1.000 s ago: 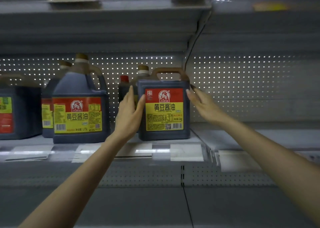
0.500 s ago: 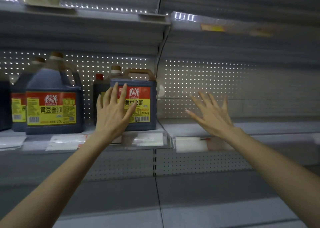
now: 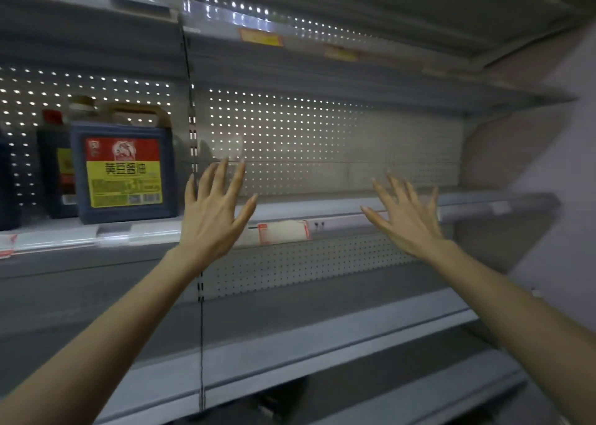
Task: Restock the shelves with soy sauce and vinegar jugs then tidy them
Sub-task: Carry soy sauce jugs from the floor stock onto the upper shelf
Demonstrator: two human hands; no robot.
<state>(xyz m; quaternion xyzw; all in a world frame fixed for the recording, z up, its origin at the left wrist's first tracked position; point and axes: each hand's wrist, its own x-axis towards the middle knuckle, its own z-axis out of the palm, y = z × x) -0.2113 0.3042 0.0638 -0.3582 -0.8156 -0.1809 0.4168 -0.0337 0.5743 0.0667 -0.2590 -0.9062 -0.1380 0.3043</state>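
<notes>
The soy sauce jug [image 3: 124,169] stands label-forward at the shelf [image 3: 322,206] edge, readable to shoppers, at nine o'clock of the left grip [image 3: 213,213]. That and the right grip [image 3: 408,215] hover spread, empty, seemingly ready for more stock.

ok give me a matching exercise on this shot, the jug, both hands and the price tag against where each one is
Things:
1 soy sauce jug
2 left hand
3 right hand
4 price tag

Places:
a on the front edge of the shelf, between the hands
b standing on the shelf, left of both hands
c open, just right of the jug
d open, farthest right

Pairs: 1-b, 2-c, 3-d, 4-a
</notes>
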